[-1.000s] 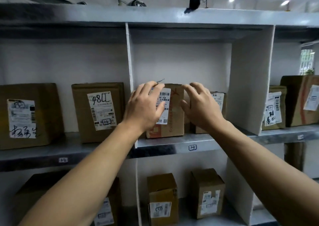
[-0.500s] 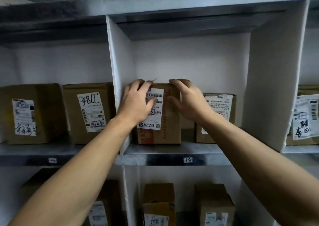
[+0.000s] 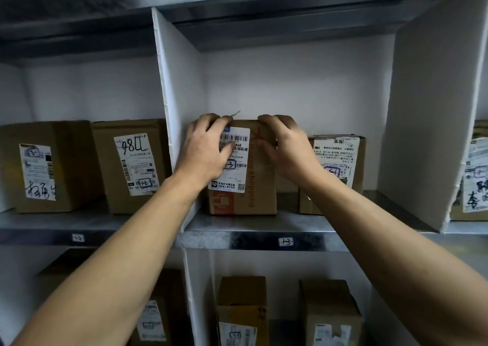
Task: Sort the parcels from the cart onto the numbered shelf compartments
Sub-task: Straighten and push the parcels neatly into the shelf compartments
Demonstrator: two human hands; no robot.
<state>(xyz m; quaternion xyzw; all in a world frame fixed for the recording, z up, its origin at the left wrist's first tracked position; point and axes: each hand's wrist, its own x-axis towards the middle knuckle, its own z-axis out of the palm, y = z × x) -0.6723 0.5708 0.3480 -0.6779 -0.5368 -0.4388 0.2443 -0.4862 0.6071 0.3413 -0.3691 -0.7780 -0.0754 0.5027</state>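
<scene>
Parcel point(image 3: 260, 187) stands upright on the shelf point(image 3: 303, 226), just right of the white divider point(image 3: 179, 108). Its label point(image 3: 239, 158) reads "A68", with "1-3" handwritten; orange side print reads "shopping". Below the grip, the shelf tag point(image 3: 286, 241) reads "1-3". Left of the grip, past the divider, a box point(image 3: 132, 166) is marked "98LL". Versus 0.5 s ago: parcel unmoved, view closer. Left hand point(image 3: 206, 150) and right hand point(image 3: 286, 147) each curl fingers over the parcel's top front edge, thumbs on its face.
</scene>
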